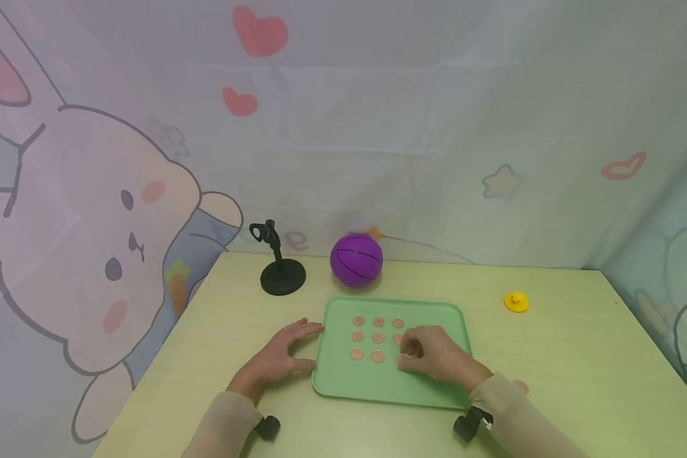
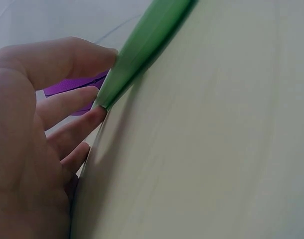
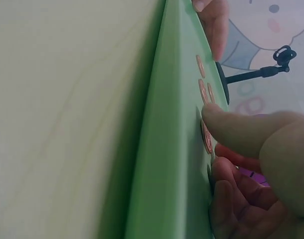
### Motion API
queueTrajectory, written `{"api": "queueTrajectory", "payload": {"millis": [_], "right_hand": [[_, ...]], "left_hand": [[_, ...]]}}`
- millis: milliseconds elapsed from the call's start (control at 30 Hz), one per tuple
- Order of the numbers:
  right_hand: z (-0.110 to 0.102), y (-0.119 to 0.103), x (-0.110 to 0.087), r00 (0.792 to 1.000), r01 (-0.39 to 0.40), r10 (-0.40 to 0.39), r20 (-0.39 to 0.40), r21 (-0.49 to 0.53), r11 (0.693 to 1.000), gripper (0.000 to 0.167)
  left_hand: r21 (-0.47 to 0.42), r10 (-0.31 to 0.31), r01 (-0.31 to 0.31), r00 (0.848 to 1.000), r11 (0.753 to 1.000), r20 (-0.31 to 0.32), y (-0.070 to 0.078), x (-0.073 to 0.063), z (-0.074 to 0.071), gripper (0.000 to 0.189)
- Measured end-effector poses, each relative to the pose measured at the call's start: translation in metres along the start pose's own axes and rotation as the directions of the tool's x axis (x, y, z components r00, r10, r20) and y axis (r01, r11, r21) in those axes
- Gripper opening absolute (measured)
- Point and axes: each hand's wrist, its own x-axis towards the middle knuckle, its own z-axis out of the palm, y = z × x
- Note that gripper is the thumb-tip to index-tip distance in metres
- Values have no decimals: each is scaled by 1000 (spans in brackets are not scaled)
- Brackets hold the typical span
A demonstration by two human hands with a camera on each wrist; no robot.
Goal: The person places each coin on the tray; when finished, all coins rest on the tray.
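Note:
Several copper-coloured coins (image 1: 378, 338) lie in rows on a green tray (image 1: 343, 381). My left hand (image 1: 282, 355) rests at the tray's left edge, fingers extended; in the left wrist view its fingertips touch the rim. Over the lower right of the rows is my right hand (image 1: 435, 353), its fingers curled. In the right wrist view, a coin (image 3: 207, 138) sits between that hand's thumb and curled finger, against the tray surface, with the thumb touching it. From the head view this coin is mostly hidden by the hand.
Behind the tray stand a purple ball (image 1: 356, 261) and a black stand (image 1: 283, 276) with a round base. A yellow rubber duck (image 1: 516, 301) is at the right. Another coin (image 1: 521, 386) lies on the table beside the right sleeve. A printed cloth (image 1: 343, 140) hangs at the back.

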Motion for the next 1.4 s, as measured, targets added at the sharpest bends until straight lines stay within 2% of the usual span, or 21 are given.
{"api": "queueTrajectory", "payload": {"millis": [400,967,1200,1400], "right_hand": [[-2,-5,3,1000,-28,28,9,15,1000,15],[2,-4,6,998,-63,62,-17,-20,998,19],[-12,1,1,995,-95,95,8,5,995,23],[-37,18,-16,997,-74,73,18,53,996,14]], "left_hand": [[1,-6,6,1000,1000,1,-1,0,1,74],[-6,14,-13,1000,1000,9,2,0,0,74],[-15,8,-8,1000,1000,9,4,0,0,74],[-9,6,-6,1000,1000,9,2,0,0,74]]}}
